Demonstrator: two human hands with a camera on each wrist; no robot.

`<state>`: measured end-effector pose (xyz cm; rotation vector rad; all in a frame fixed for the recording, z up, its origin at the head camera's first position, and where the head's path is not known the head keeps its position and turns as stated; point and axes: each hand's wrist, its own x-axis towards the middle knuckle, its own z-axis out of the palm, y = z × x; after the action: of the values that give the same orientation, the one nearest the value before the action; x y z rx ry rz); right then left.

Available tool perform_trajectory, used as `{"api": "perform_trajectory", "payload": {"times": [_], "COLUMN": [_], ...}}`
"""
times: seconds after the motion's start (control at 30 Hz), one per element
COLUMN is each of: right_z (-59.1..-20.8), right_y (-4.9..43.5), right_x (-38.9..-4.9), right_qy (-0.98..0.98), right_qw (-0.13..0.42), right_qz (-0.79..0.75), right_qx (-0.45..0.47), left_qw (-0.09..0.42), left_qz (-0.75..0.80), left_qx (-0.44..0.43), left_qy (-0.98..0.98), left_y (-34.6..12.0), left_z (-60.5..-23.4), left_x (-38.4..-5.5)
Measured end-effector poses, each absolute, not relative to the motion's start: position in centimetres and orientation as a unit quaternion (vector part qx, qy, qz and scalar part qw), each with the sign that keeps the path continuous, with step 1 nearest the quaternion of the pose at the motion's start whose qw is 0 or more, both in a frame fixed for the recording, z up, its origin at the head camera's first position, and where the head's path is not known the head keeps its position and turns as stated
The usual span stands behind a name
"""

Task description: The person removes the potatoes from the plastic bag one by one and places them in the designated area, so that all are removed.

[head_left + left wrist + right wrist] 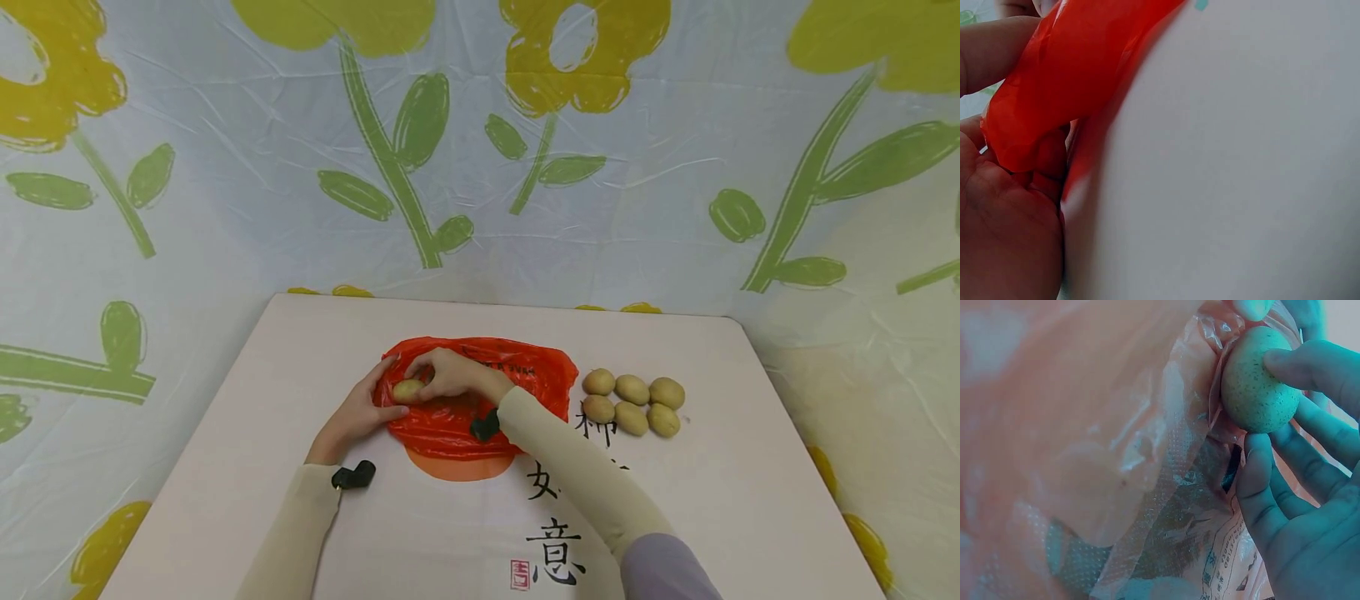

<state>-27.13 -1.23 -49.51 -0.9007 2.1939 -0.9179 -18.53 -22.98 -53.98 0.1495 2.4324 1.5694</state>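
A red plastic bag point(517, 392) lies spread on the table, with dark print on its upper part. At its left end my right hand point(450, 373) pinches a potato point(407, 391) between thumb and fingers. In the right wrist view this speckled potato point(1259, 384) sits against the bag's plastic point(1154, 431). My left hand point(358, 415) grips the bag's left edge, thumb below and fingers above. The left wrist view has the red plastic point(1079, 69) between thumb and fingers, with some fingers partly hidden behind it.
To the right of the bag, several potatoes point(632, 389) lie in two rows. The pale table point(420, 533) bears black characters point(555, 550) and an orange patch point(461, 468) under the bag. A flower-print cloth point(637, 208) hangs around the back and sides.
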Motion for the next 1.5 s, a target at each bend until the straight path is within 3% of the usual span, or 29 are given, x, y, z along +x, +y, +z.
{"api": "perform_trajectory", "payload": {"times": [0.83, 1.5], "right_z": [-46.9, -45.1], "right_y": [0.1, 4.4], "right_x": [-26.3, -23.2], "right_qy": [0.827, 0.825], "right_qw": [0.264, 0.165], "right_qz": [-0.362, -0.425], "right_qx": [-0.339, -0.334], "left_qw": [0.123, 0.133], "left_qz": [0.533, 0.539], "left_qx": [0.046, 0.037], "left_qy": [0.836, 0.831], "left_y": [-22.9, -23.0], "left_z": [-53.7, -53.9], "left_x": [-18.1, -18.5]}}
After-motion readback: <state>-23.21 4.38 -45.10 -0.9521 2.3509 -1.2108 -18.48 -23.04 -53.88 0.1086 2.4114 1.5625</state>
